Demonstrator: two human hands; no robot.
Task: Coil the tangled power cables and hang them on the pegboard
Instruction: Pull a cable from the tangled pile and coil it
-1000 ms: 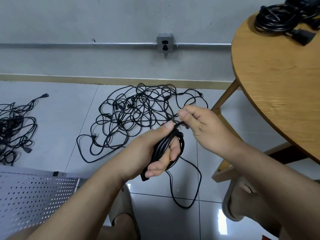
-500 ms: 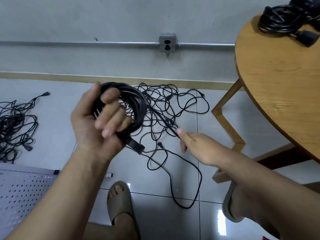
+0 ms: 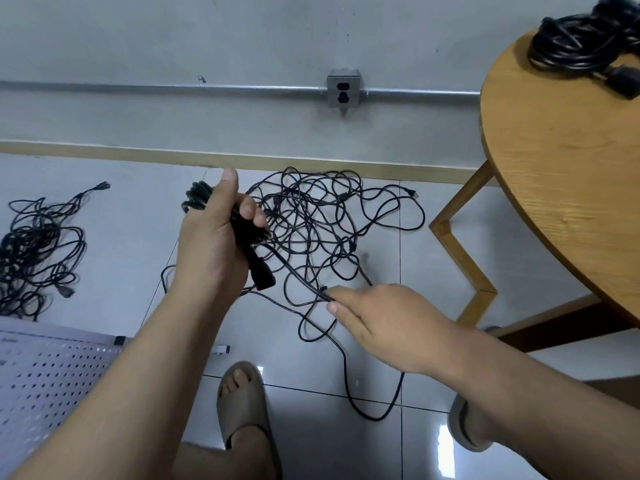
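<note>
My left hand [image 3: 213, 237] is closed around a coiled black power cable [image 3: 198, 197], held upright above the floor, with its plug [image 3: 262, 273] hanging below my fist. A free strand runs from the coil down to my right hand [image 3: 384, 323], which pinches it between thumb and fingers. Behind both hands a tangled pile of black cables [image 3: 318, 220] lies on the tiled floor. A second tangle [image 3: 34, 247] lies at the far left. The white pegboard [image 3: 48, 379] lies flat at the lower left.
A round wooden table [image 3: 568, 188] stands at the right with a coiled cable bundle [image 3: 585, 46] on it; its wooden leg [image 3: 460, 251] reaches the floor near the tangle. A wall socket [image 3: 344, 92] sits on a metal conduit. My sandalled feet [image 3: 247, 407] are below.
My left hand has turned the coil from flat and open-faced to upright in a fist. My right hand slid down the strand, away from the coil.
</note>
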